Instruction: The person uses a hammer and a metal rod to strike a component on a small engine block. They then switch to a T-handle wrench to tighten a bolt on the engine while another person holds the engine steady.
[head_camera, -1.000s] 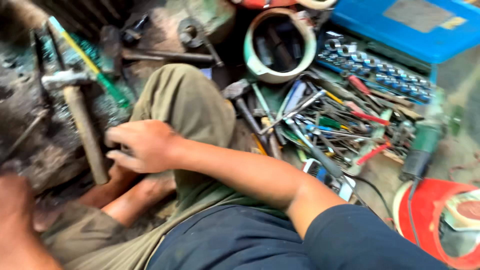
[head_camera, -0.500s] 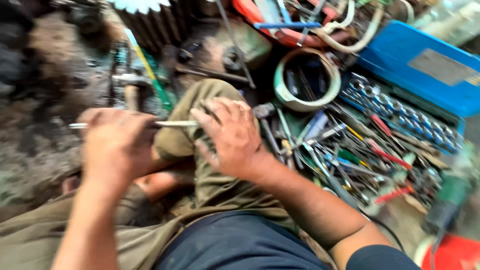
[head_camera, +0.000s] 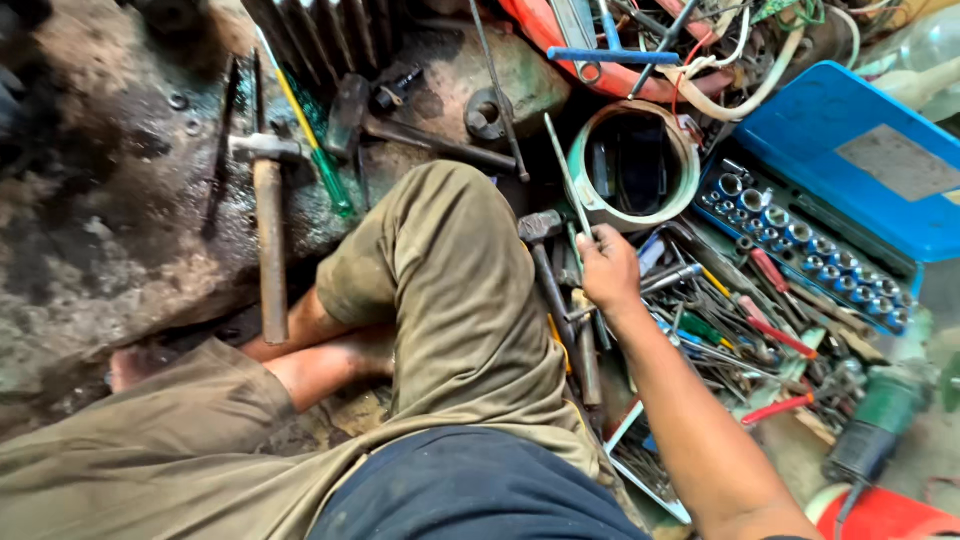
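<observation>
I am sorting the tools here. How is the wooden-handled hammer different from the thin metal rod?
The hammer lies untouched on the grimy surface; the rod is gripped in the right hand. The hammer has a thick wooden handle; the rod is slim bare metal. Both are long and straight.

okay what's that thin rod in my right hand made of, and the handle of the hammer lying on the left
The thin rod in your right hand looks like bare metal: grey, slim, with a dull sheen. The hammer handle looks like wood: brown, matte and worn, under a grey head that seems to be steel.
</observation>
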